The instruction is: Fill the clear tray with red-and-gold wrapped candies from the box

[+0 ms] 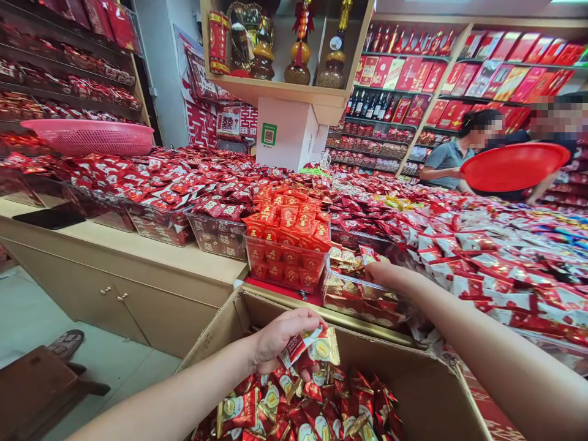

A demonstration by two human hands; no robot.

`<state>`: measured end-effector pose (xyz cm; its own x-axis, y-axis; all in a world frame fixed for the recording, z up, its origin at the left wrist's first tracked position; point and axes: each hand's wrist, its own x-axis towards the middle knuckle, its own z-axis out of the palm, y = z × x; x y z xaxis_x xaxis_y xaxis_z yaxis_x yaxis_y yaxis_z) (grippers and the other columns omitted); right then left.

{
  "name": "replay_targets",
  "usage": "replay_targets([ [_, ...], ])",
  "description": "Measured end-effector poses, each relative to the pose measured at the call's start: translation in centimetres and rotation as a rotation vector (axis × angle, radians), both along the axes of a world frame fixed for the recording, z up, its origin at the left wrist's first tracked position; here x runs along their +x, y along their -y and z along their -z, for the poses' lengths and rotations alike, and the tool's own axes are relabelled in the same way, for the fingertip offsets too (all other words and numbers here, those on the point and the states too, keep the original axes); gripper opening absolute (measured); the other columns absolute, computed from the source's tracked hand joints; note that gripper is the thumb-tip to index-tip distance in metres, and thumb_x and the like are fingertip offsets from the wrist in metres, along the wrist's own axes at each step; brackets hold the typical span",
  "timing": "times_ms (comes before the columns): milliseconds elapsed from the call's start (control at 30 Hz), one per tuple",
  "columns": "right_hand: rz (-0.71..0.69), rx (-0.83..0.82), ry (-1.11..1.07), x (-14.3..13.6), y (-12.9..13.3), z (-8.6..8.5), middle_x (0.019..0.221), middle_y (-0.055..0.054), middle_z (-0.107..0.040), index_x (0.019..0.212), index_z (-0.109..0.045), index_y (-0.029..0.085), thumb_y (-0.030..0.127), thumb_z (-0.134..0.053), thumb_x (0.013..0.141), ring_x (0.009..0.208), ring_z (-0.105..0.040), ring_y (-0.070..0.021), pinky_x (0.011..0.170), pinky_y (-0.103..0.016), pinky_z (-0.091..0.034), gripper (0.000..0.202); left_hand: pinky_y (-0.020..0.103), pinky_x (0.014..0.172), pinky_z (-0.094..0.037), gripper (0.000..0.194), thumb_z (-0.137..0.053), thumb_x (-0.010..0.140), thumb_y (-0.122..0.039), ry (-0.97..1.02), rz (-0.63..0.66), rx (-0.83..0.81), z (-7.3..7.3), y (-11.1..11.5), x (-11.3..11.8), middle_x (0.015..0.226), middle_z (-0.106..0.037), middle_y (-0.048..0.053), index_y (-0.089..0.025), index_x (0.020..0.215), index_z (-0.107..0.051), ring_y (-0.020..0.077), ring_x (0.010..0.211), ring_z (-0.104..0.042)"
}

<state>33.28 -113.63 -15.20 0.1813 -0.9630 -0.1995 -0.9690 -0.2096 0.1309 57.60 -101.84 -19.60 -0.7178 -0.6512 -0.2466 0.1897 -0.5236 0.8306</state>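
Over an open cardboard box, my left hand is closed around a few wrapped candies in red, white and gold. Many red and gold packets fill the box below it. My right hand reaches into a clear plastic bin of gold and red packets, its fingers touching a red and white packet. Its fingertips are partly hidden among the packets, so what it grips cannot be made out. Left of that bin is a clear bin of orange-red packets.
Bins of red packets line the beige counter. A pink basket rests on them. At the back right a person is beside a red basin. A wooden stool stands at lower left.
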Motion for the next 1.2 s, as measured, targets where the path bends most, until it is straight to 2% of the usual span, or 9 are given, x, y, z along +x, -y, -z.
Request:
replay_targets([
  [133, 0.006, -0.064, 0.020, 0.5, -1.8, -2.4, 0.072, -0.007, -0.063, 0.072, -0.062, 0.015, 0.017, -0.056, 0.061, 0.067, -0.056, -0.0183, 0.054, -0.024, -0.037, 0.012, 0.022, 0.042, -0.045, 0.026, -0.046, 0.067, -0.016, -0.037, -0.043, 0.009, 0.2, 0.4, 0.1, 0.075, -0.056, 0.005, -0.018, 0.093, -0.047, 0.0151, 0.059, -0.058],
  [267, -0.104, -0.343, 0.508, 2.6, -7.2, -4.5, 0.072, -0.002, -0.062, 0.080, -0.058, 0.018, 0.033, -0.044, 0.075, 0.064, -0.054, -0.0134, 0.058, -0.022, -0.039, 0.021, 0.029, 0.055, -0.049, 0.045, -0.052, 0.060, -0.006, -0.094, -0.099, -0.050, -0.2, 0.2, 0.1, 0.093, -0.055, 0.005, -0.021, 0.101, -0.043, 0.0144, 0.067, -0.058],
  [400, -0.079, -0.153, 0.797, 5.3, -12.5, -2.0, 0.063, -0.001, -0.060, 0.076, -0.058, 0.018, 0.043, -0.043, 0.075, 0.056, -0.052, -0.0129, 0.051, -0.022, -0.039, 0.029, 0.029, 0.064, -0.048, 0.056, -0.055, 0.057, 0.001, -0.149, -0.102, -0.101, -0.7, -0.1, -0.3, 0.106, -0.051, 0.006, -0.022, 0.106, -0.040, 0.0148, 0.078, -0.057],
  [533, -0.094, -0.086, 0.997, 5.9, -13.7, 1.5, 0.070, -0.002, -0.061, 0.080, -0.058, 0.017, 0.040, -0.045, 0.076, 0.061, -0.053, -0.0131, 0.054, -0.022, -0.041, 0.027, 0.023, 0.061, -0.046, 0.061, -0.056, 0.058, 0.002, -0.134, -0.075, -0.112, -0.4, -0.2, -0.5, 0.112, -0.049, 0.007, -0.024, 0.111, -0.038, 0.0121, 0.075, -0.058],
  [667, -0.044, -0.347, 1.105, 4.9, -13.6, 2.7, 0.071, -0.002, -0.059, 0.075, -0.057, 0.017, 0.035, -0.047, 0.076, 0.064, -0.053, -0.0132, 0.059, -0.023, -0.043, 0.020, 0.027, 0.055, -0.048, 0.054, -0.061, 0.061, -0.010, 0.017, -0.101, -0.070, -0.2, 0.0, -0.5, 0.110, -0.050, 0.009, -0.024, 0.109, -0.039, 0.0210, 0.082, -0.058],
  [800, -0.252, -0.551, 1.041, 4.9, -14.6, 3.3, 0.086, -0.005, -0.056, 0.083, -0.057, 0.021, 0.021, -0.049, 0.076, 0.080, -0.054, -0.0143, 0.071, -0.025, -0.044, 0.011, 0.016, 0.040, -0.038, 0.036, -0.045, 0.076, -0.043, 0.061, -0.111, -0.022, -0.6, 0.1, -0.8, 0.084, -0.057, 0.009, -0.014, 0.096, -0.050, 0.0126, 0.059, -0.057],
  [967, -0.336, -0.358, 1.159, 5.9, -15.1, 3.6, 0.099, -0.007, -0.049, 0.086, -0.055, 0.023, 0.018, -0.047, 0.076, 0.092, -0.050, -0.0173, 0.077, -0.031, -0.044, 0.014, 0.012, 0.041, -0.033, 0.028, -0.058, 0.070, -0.029, 0.106, -0.282, -0.184, -0.6, 0.3, -0.9, 0.069, -0.058, 0.001, -0.015, 0.094, -0.053, 0.0064, 0.054, -0.052],
  [1067, -0.193, -0.228, 1.428, 6.3, -14.8, 3.7, 0.100, -0.007, -0.049, 0.084, -0.053, 0.021, 0.023, -0.051, 0.075, 0.094, -0.049, -0.0175, 0.077, -0.030, -0.044, 0.009, 0.014, 0.043, -0.034, 0.027, -0.061, 0.067, -0.024, 0.156, -0.348, -0.242, -0.4, 0.4, -0.9, 0.066, -0.057, 0.000, -0.016, 0.091, -0.052, 0.0070, 0.054, -0.052],
  [1200, 0.033, -0.031, 1.629, 6.8, -14.8, 4.2, 0.077, -0.001, -0.052, 0.079, -0.048, 0.019, 0.030, -0.057, 0.071, 0.072, -0.052, -0.0119, 0.064, -0.025, -0.044, 0.016, 0.016, 0.043, -0.032, 0.029, -0.060, 0.067, -0.033, 0.197, -0.300, -0.299, -0.3, 0.1, -1.0, 0.072, -0.059, 0.000, -0.016, 0.090, -0.055, 0.0070, 0.053, -0.049],
])
